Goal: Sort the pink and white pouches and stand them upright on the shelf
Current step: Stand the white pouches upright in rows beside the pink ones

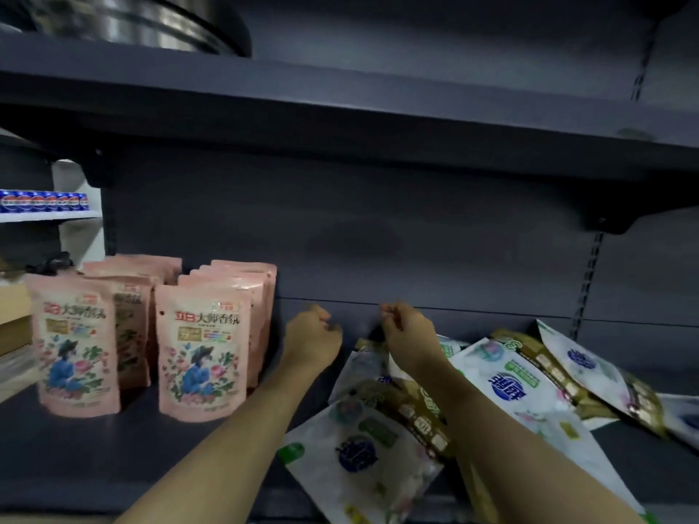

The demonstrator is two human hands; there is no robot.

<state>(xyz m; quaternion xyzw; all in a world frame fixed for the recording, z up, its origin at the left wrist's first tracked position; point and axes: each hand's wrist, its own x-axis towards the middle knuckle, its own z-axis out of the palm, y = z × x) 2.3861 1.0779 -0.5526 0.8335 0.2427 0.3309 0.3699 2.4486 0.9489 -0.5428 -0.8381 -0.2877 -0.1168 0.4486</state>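
Observation:
Pink pouches stand upright in two rows at the left of the dark shelf [113,448]; the front ones are at the far left [73,344] and just right of it [202,351]. White pouches lie flat in a loose heap on the right: one near the front edge [359,448], one further back [518,387], another at the far right [590,366]. My left hand [312,340] hovers between the pink rows and the heap, fingers curled, holding nothing. My right hand [406,334] is above the back of the heap, its fingers pinched together; nothing shows in them.
Another dark shelf board [340,119] hangs overhead, with a metal pot [125,20] on the level above. Blue cans [41,201] line a white shelf far left. Cardboard boxes [13,315] sit beside the pink pouches. The shelf's back panel [378,240] is close behind my hands.

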